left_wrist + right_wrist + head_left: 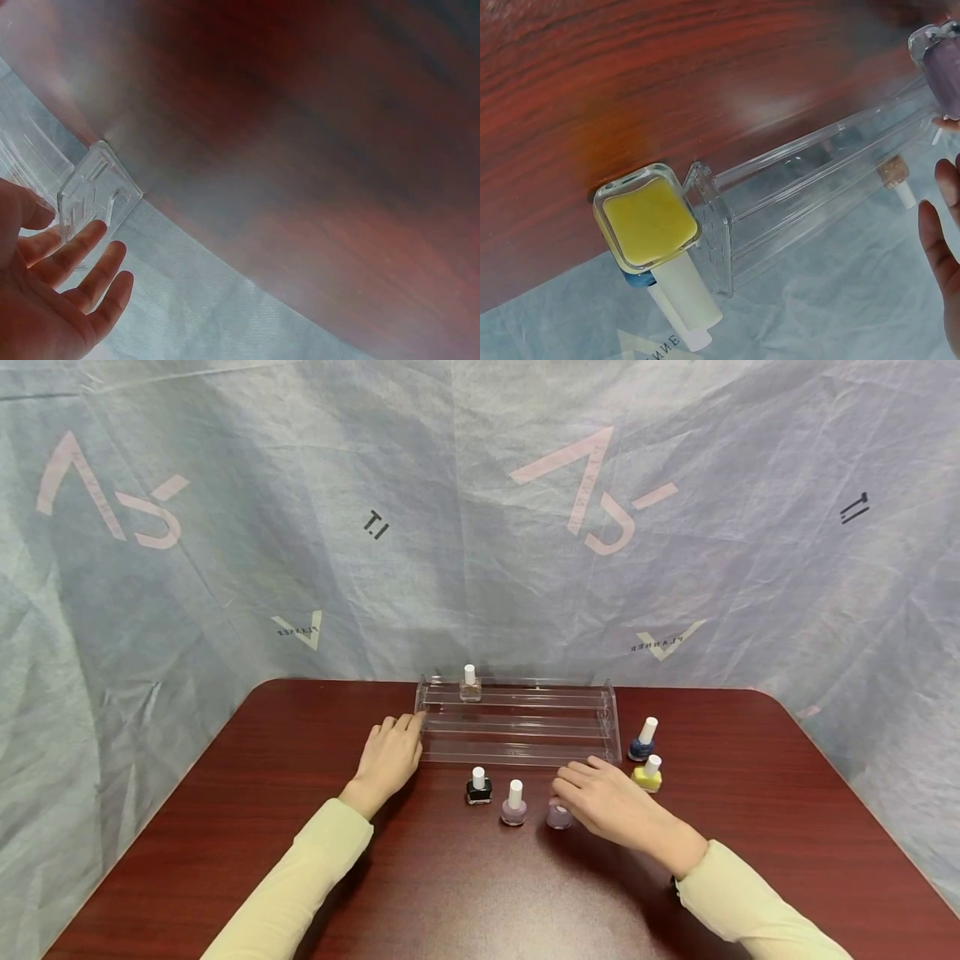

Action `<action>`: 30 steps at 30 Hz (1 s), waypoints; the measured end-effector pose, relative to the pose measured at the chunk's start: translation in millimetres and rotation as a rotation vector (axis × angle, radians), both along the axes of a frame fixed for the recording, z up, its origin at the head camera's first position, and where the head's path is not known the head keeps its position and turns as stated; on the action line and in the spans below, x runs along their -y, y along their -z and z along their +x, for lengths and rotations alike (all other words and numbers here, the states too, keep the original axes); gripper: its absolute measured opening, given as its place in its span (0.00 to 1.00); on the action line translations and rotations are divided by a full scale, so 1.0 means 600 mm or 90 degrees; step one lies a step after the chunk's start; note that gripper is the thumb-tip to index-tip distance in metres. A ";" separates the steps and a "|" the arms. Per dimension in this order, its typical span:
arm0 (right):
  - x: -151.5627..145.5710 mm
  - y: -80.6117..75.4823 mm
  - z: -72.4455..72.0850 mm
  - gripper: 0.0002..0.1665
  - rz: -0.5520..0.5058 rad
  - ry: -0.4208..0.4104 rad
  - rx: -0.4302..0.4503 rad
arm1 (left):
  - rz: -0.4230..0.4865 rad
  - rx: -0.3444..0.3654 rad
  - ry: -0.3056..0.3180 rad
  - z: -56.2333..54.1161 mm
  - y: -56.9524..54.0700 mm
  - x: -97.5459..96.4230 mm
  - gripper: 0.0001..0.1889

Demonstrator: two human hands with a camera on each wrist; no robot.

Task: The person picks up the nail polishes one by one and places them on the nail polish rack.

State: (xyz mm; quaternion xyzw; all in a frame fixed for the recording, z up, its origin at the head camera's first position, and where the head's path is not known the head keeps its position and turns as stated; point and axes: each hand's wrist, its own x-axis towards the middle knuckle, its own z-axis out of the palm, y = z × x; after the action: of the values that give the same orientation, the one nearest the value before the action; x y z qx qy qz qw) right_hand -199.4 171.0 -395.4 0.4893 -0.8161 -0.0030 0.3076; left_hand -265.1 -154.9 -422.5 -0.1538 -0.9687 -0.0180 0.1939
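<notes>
A clear tiered acrylic display rack (517, 752) stands at the back of the table. My left hand (392, 752) is at its left end, thumb and index finger pinching the edge of the side panel (101, 187) while the other fingers spread loosely. A bottle of nail polish with beige contents (470, 690) stands on the top tier. In front of the rack, my right hand (611, 802) pinches a purple nail polish bottle (558, 816) by its top; the fingers hide the cap. Left of it stand a mauve nail polish (513, 812) and a black one (478, 790), both white-capped.
To the right of the rack stand a blue nail polish (641, 748) and a yellow one (647, 777), close to my right hand. A dark object (675, 889) shows partly from under the right sleeve. Grey printed cloth (480, 527) hangs behind the table (450, 893).
</notes>
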 end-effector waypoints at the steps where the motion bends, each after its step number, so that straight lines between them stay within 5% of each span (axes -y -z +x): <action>1: 0.000 0.000 -0.002 0.07 -0.002 -0.002 -0.004 | -0.001 0.000 0.000 0.000 0.000 0.000 0.22; 30: -0.010 -0.045 -0.056 0.06 -0.032 0.022 0.010 | -0.002 -0.019 0.003 0.002 -0.001 0.000 0.22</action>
State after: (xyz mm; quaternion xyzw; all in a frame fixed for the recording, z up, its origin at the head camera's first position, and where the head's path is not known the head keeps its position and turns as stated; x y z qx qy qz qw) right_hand -233.2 176.9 -368.3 0.4675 -0.8265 0.0159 0.3133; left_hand -263.8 -154.8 -421.9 -0.1567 -0.9654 -0.0149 0.2079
